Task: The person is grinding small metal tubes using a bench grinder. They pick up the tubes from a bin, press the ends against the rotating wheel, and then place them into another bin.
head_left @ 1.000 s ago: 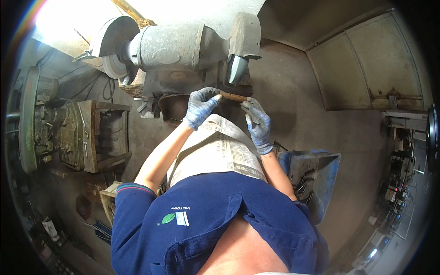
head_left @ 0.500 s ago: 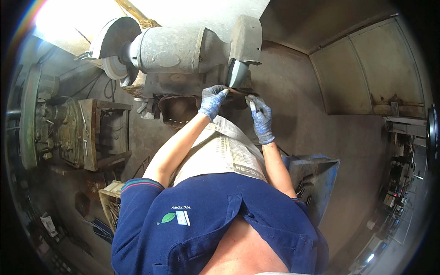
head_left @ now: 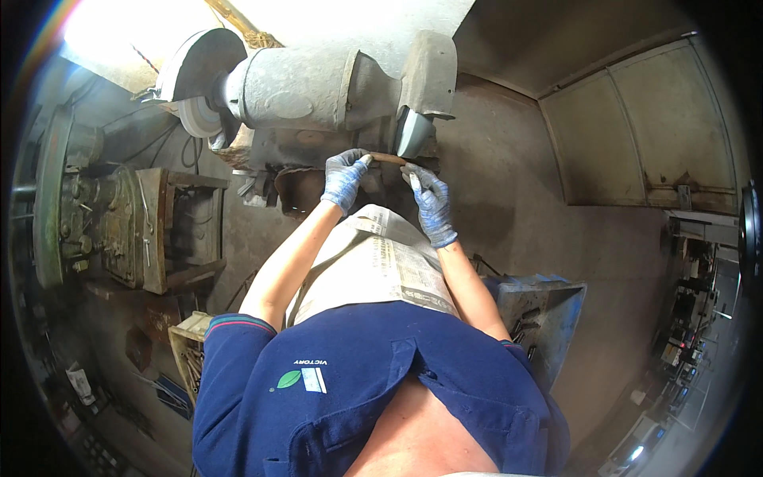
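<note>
A slim, brownish bar (head_left: 387, 158) stretches between my two gloved hands, just under the right-hand grinding wheel (head_left: 413, 135) of a grey bench grinder (head_left: 298, 87). My left hand (head_left: 343, 181) pinches the bar's left end between thumb and fingers. At its right end, my right hand (head_left: 431, 207) grips it with the fingertips. Its right part lies close below the wheel; whether the two touch I cannot tell. Both gloves are blue and grey with dark smudges. Newspaper sheets (head_left: 381, 254) cover my lap beneath the hands.
On the grinder's left side is a second, pale wheel (head_left: 199, 117) under a guard. A green machine (head_left: 103, 219) stands at far left. Beside me are a wooden box (head_left: 187, 338) with metal pieces and a blue-edged metal bin (head_left: 566, 314) holding metal parts. Cabinet doors (head_left: 636, 127) stand at right.
Both hands have moved left together with the bar, shifting it along the lower edge of the right wheel. More of the bar now shows between the hands.
</note>
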Action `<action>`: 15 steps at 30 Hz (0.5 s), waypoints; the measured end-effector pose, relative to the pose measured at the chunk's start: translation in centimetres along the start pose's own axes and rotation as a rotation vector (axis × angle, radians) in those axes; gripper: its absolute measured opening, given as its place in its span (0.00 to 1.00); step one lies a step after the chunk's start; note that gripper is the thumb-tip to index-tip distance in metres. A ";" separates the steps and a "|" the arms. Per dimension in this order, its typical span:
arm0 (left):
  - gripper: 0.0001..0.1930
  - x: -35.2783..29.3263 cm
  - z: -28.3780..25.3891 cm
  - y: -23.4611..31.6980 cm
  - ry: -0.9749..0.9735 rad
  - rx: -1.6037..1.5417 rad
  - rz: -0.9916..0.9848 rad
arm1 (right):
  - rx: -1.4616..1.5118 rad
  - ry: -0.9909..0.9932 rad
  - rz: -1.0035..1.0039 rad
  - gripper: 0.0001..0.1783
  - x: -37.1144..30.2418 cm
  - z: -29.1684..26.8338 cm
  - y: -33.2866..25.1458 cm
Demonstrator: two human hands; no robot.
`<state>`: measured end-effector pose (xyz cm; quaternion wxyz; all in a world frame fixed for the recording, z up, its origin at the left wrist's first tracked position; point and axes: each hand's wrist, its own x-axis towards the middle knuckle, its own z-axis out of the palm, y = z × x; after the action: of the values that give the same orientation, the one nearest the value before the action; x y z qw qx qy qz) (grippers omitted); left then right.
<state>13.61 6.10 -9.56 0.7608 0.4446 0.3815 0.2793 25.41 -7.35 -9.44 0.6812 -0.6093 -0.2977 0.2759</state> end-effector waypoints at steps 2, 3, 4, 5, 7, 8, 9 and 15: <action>0.05 -0.2 0.9 0.5 -0.006 0.065 -0.027 | -0.070 0.028 -0.021 0.08 0.0 -0.9 0.7; 0.05 -0.2 1.4 0.5 -0.007 0.130 -0.018 | -0.050 0.008 0.015 0.09 0.0 -1.6 0.8; 0.05 -0.2 1.8 0.5 -0.007 0.196 -0.010 | -0.029 -0.012 0.051 0.10 0.0 -2.4 0.9; 0.05 -0.1 2.2 0.2 -0.048 0.150 -0.046 | -0.009 -0.032 0.086 0.11 0.0 -3.1 1.1; 0.06 0.0 3.1 -0.2 -0.069 0.091 -0.055 | 0.023 -0.008 0.123 0.10 0.1 -3.9 1.1; 0.06 0.0 3.4 -0.3 -0.079 0.062 -0.059 | 0.039 0.003 0.141 0.10 0.1 -4.2 1.2; 0.06 0.2 3.4 -0.4 -0.081 0.081 -0.060 | 0.066 0.006 0.136 0.10 0.2 -4.2 1.3; 0.06 0.4 2.5 -0.1 -0.031 0.097 -0.034 | 0.134 -0.018 0.169 0.11 0.4 -3.2 1.9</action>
<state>15.92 5.21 -8.97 0.7489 0.4787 0.3901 0.2404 27.99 -9.01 -11.51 0.6919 -0.5828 -0.2325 0.3571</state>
